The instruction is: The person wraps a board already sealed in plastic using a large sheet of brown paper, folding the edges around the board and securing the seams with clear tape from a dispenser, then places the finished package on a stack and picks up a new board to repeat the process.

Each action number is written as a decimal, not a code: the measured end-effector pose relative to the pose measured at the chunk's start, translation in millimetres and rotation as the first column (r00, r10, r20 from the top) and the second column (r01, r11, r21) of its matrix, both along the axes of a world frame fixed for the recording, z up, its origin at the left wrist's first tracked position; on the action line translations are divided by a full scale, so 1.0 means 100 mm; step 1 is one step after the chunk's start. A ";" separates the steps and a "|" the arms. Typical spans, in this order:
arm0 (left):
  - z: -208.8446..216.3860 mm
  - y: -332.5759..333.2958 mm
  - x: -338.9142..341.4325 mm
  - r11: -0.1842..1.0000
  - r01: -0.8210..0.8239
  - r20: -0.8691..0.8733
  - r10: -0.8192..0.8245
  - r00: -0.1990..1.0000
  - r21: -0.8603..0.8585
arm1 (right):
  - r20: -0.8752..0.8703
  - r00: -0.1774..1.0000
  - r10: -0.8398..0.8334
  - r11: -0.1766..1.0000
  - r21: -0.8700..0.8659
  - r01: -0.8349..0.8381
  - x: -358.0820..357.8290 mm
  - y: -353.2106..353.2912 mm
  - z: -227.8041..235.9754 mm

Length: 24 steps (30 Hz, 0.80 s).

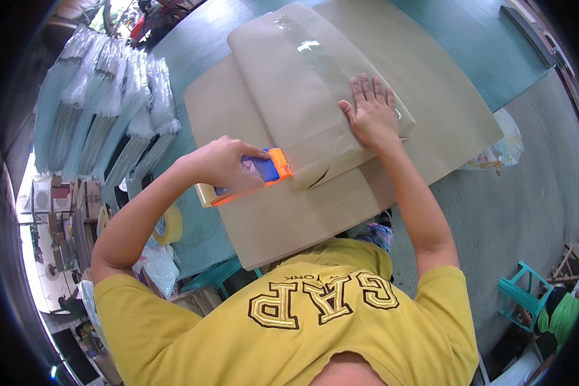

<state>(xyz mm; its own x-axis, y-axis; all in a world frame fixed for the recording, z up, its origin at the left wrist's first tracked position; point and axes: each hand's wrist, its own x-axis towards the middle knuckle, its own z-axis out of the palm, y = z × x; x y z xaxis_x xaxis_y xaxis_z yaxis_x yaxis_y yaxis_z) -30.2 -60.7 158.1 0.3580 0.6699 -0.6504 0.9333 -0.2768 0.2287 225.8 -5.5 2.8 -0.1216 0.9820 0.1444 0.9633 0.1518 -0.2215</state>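
A parcel wrapped in brown kraft paper (283,77) lies on larger flat sheets of brown paper (270,225) on the table. Clear tape (302,44) runs along its top. My left hand (228,164) is closed around a blue and orange tape dispenser (273,164), whose orange head touches the parcel's near left corner. Part of the dispenser is hidden under my fingers, and the edge of its tape roll (206,194) shows beside my hand. On the parcel's near right end my right hand (372,116) rests flat, fingers spread, holding nothing.
Stacks of plastic-wrapped flat bundles (103,109) stand at the left of the green table (450,38). A yellowish tape roll (169,225) sits near the left edge. Clear plastic bags (502,145) hang at the right. A teal stool (524,293) and another person in green (565,315) are lower right.
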 end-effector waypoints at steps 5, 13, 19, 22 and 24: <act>-0.05 0.06 0.30 0.941 0.315 -0.348 -0.338 0.874 -0.123 | 0.003 1.000 0.000 1.000 -0.029 0.000 -0.09 -0.01 0.03; -0.29 -0.25 -0.32 0.947 -0.072 -0.275 0.164 0.948 0.314 | 0.006 0.999 -0.046 0.995 -0.090 0.047 -0.01 -0.11 0.11; -1.24 -0.94 -0.98 0.524 -0.275 0.062 0.388 0.919 0.806 | -0.016 0.909 0.416 0.868 -0.290 -0.403 -0.92 -0.41 0.30; -1.56 -1.09 -0.90 0.421 -0.128 -0.062 0.409 0.910 0.898 | 0.014 0.834 0.552 0.808 -0.259 -0.530 -1.15 -0.49 0.27; -1.61 -1.13 -0.98 0.345 -0.169 0.001 0.438 0.899 0.923 | -0.071 0.773 0.630 0.746 -0.221 -0.628 -1.07 -0.48 0.20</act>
<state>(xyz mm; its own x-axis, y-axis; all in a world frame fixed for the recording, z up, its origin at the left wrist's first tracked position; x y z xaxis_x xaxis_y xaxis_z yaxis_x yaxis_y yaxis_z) -128.2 -174.0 -2.5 -0.0542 0.9280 0.3687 0.9783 0.1233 -0.1666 118.3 -53.0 22.7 -0.7236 0.6869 -0.0685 0.6685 0.6726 -0.3172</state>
